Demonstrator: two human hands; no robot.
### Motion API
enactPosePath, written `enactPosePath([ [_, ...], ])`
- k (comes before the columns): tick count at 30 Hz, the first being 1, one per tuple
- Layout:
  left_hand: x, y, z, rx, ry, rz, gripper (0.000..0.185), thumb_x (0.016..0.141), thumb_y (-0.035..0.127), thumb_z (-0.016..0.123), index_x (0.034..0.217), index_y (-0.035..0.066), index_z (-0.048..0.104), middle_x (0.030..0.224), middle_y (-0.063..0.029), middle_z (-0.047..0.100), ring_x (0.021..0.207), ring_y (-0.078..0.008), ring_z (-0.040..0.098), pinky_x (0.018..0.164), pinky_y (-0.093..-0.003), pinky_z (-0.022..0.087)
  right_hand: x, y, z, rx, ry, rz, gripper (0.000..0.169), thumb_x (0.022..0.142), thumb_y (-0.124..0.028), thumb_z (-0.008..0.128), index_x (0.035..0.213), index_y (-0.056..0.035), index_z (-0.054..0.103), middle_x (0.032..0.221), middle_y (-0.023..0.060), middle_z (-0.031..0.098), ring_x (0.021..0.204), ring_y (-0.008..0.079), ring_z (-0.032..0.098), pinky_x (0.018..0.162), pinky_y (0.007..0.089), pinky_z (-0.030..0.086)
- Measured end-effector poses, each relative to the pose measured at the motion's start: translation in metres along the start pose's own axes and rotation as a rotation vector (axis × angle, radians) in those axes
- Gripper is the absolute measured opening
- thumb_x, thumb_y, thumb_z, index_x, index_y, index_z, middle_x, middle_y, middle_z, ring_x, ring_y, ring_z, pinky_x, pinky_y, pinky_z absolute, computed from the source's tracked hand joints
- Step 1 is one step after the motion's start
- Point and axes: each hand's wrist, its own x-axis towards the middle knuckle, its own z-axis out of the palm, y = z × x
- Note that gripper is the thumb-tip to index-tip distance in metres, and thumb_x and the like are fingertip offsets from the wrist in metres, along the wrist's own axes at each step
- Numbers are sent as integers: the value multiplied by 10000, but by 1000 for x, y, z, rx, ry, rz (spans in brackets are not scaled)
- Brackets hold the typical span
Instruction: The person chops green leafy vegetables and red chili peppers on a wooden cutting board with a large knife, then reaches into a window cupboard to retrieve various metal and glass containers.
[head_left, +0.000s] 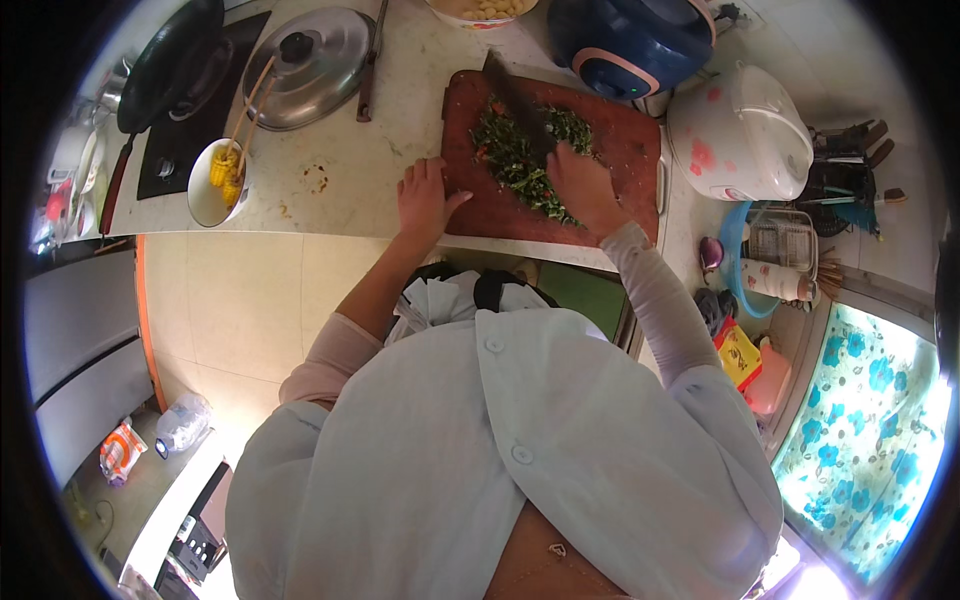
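Note:
My right hand (583, 187) grips a broad dark kitchen knife (517, 105), slightly blurred, over the chopping board. Under and around its blade lie chopped green leaves (517, 176) with small red bits among them. The reddish-brown chopping board (630, 157) has a metal handle on its right side. At the board's left edge, my left hand (424, 196) rests with its fingers spread on the countertop and its thumb over the board, holding nothing.
Left are a white bowl (201, 201) with corn pieces and chopsticks, a metal pan lid (330, 71) and a dark wok (169, 64). A bowl of pale round pieces (480, 21) stands behind. To the right sit a blue appliance (637, 45) and a white rice cooker (731, 135).

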Motion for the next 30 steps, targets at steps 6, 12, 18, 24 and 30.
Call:
enactPosePath([
  [6,-1,-1,1,9,-7,-16,581,652,367,729,1101,96,481,1058,-94,521,1013,-310,484,826,-435,400,6,-4,-12,37,54,-3,186,867,-214,495,824,-37,457,615,189,574,560,393,567,520,496,459],
  [12,0,-1,5,2,-13,-40,580,646,389,723,1094,112,479,1044,-83,523,1005,-301,488,830,-436,395,-1,-44,28,506,6,166,201,870,-209,485,808,-18,472,665,230,571,566,406,557,543,488,451],
  [18,-4,-4,3,-16,6,-29,575,653,388,720,1095,111,480,1041,-85,526,1003,-300,485,831,-431,391,-20,-19,20,726,-25,444,247,882,-198,503,752,6,453,606,162,552,468,271,562,467,394,440],
  [24,-2,-3,6,-20,6,-18,568,663,378,720,1103,112,479,1048,-86,525,1006,-303,482,833,-428,390,-64,13,-36,664,-267,294,256,865,-222,559,753,-6,479,582,112,529,472,199,556,439,350,417],
  [30,-2,-4,6,-19,-5,-16,577,669,379,718,1118,110,473,1065,-95,525,1015,-311,479,839,-430,386,-73,69,-31,242,-213,-108,268,824,-305,589,800,-47,524,682,172,558,640,359,559,543,430,430],
])
